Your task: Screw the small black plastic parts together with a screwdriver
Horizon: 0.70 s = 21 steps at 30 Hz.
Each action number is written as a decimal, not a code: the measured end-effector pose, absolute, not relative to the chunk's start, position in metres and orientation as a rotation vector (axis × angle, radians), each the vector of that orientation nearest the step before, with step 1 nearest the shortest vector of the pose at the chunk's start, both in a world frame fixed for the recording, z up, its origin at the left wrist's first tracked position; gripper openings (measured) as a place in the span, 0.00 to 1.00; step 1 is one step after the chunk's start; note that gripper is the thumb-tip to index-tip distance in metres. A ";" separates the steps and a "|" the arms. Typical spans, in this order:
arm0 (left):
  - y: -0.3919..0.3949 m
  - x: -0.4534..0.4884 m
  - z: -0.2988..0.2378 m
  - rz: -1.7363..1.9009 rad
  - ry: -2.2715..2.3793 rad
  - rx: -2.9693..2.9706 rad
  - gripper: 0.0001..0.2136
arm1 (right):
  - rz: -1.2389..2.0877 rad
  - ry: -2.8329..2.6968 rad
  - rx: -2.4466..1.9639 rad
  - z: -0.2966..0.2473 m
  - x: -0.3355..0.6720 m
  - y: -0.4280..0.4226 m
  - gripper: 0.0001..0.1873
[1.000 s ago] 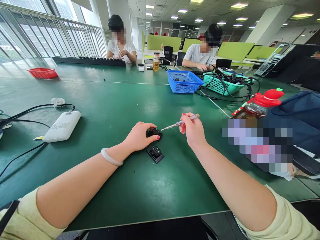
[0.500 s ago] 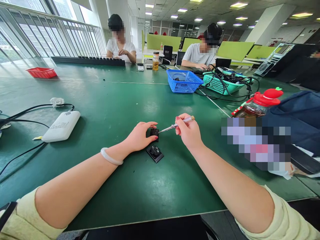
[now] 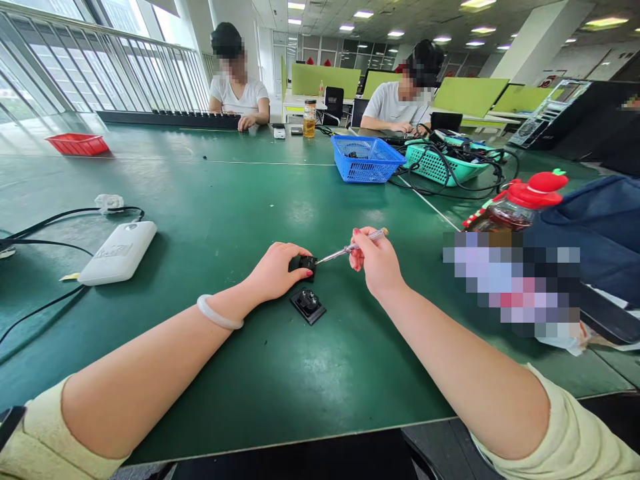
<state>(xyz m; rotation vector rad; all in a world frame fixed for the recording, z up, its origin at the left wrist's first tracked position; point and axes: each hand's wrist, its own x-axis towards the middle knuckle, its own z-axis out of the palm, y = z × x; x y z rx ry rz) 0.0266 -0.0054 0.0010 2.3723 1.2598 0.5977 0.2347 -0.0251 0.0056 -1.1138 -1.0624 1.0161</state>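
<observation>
My left hand grips a small black plastic part between thumb and fingers, on the green table. In my right hand is a slim screwdriver with a clear handle, held like a pen. Its metal tip points left and meets the right edge of the black part; whether it sits in a screw cannot be made out. Just below, nearer to me, a second black part lies on the table, a flat square base with a raised round piece on top.
To the left lies a white power bank with black cables. Ahead stand a blue basket, a green basket and a red tray. A red-lidded bottle and a dark bag sit right. Two people work across the table.
The view has shifted slightly. My hands, the black part and the screwdriver keep nearly the same arrangement; my left fingers have closed in a little. The far-left person's raised hand has come down.
</observation>
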 end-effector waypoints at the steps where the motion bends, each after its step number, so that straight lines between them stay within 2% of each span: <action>1: -0.005 0.027 0.001 0.596 1.261 2.368 0.14 | 1.054 -1.012 -1.112 0.004 0.235 -0.024 0.20; 9: -0.005 0.026 0.000 0.596 1.243 2.392 0.14 | 1.191 -0.850 -1.149 -0.001 0.237 -0.018 0.22; 17: -0.004 0.026 -0.001 0.595 1.216 2.406 0.14 | 0.845 -1.345 -1.006 0.013 0.229 -0.039 0.20; 21: -0.004 0.025 -0.002 0.591 1.234 2.400 0.14 | 0.976 -1.004 -1.045 0.012 0.227 -0.033 0.24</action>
